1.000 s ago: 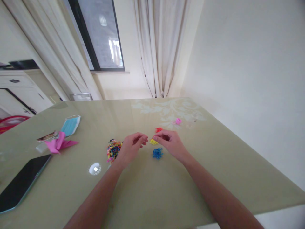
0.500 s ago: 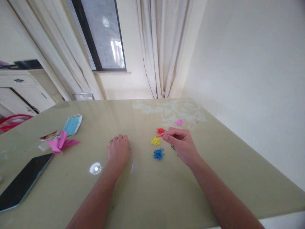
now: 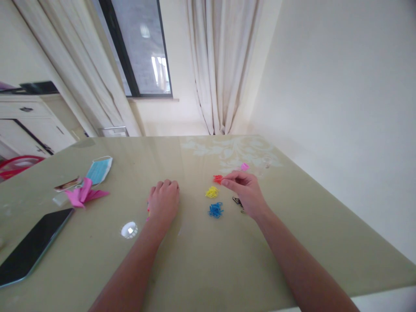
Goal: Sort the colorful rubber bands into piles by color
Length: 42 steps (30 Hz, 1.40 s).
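Note:
My right hand (image 3: 245, 193) is pinched closed at the edge of a small pile of red rubber bands (image 3: 217, 178), with a red band at its fingertips that blends into the pile. Nearer to me lie a pile of yellow rubber bands (image 3: 212, 192) and one of blue rubber bands (image 3: 215, 210). Black bands (image 3: 238, 201) show partly beneath my right hand, and pink ones (image 3: 245, 166) lie beyond it. My left hand (image 3: 164, 200) rests on the table with curled fingers. Mixed coloured bits (image 3: 148, 210) peek out along its left side; its fingertips are hidden.
On the left of the glossy table (image 3: 201, 268) are a black-screened phone or tablet (image 3: 34, 245), a folded pink paper bird (image 3: 83, 194) and a blue face mask (image 3: 99, 170). A wall (image 3: 341, 108) runs along the right side. Bright light reflects near my left forearm.
My right hand has carried a red band a little away from me to the red pile. My left hand has shifted slightly, uncovering coloured bits on its left. More black bands show.

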{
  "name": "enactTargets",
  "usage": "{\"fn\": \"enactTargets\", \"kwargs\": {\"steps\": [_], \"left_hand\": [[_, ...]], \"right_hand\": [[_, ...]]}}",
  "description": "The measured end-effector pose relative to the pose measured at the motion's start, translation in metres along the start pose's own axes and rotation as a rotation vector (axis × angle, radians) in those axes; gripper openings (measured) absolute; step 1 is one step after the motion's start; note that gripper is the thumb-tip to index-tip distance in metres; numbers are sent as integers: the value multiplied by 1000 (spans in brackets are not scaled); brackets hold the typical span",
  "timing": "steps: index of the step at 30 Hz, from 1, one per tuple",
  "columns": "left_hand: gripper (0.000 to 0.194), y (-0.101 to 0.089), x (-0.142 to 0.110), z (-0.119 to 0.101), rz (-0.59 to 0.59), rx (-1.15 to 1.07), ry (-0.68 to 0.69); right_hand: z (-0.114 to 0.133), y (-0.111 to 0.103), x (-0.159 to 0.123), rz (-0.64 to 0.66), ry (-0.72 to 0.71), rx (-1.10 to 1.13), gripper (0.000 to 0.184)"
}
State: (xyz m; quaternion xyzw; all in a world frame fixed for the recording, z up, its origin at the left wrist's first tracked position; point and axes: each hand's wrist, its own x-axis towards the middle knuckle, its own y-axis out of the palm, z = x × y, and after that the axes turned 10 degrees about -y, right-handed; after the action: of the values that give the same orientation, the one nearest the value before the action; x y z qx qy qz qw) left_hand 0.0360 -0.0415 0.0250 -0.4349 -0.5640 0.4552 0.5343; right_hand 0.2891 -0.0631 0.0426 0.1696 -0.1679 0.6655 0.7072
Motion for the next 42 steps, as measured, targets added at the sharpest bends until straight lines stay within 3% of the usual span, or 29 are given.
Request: {"fn": "enactTargets", "kwargs": {"steps": [6, 9, 13, 16, 23, 28, 34, 36, 39, 42], "left_hand": [[29, -3, 2, -6, 72, -262, -30], [25, 1, 5, -6, 97, -521, -32], [20, 10, 10, -9, 195, -924, 0], [22, 14, 11, -14, 310, -1168, 21], [28, 10, 5, -23, 433, -1388, 48], [27, 6, -1, -26, 449, -1379, 88], [36, 0, -1, -26, 439, -1292, 108], [39, -2, -1, -22, 313, -1083, 82], [39, -2, -4, -13, 50, -512, -3], [37, 2, -7, -3, -2, -50, -114]], "right_hand": [[-34, -7, 10, 72, -161, -749, 11], [-48, -6, 16, 125, -138, -933, 15], [-53, -7, 22, 75, -83, -1061, 22], [-49, -9, 20, 43, -107, -1034, 23], [-29, 10, -1, 173, -122, -501, 26], [-25, 23, -8, 242, -118, -416, 31], [-19, 17, -7, 207, -54, -339, 29], [-11, 13, -5, 174, -1, -232, 30], [7, 7, -4, 121, 40, -70, 28], [19, 3, -5, 80, 16, 36, 22]]}}
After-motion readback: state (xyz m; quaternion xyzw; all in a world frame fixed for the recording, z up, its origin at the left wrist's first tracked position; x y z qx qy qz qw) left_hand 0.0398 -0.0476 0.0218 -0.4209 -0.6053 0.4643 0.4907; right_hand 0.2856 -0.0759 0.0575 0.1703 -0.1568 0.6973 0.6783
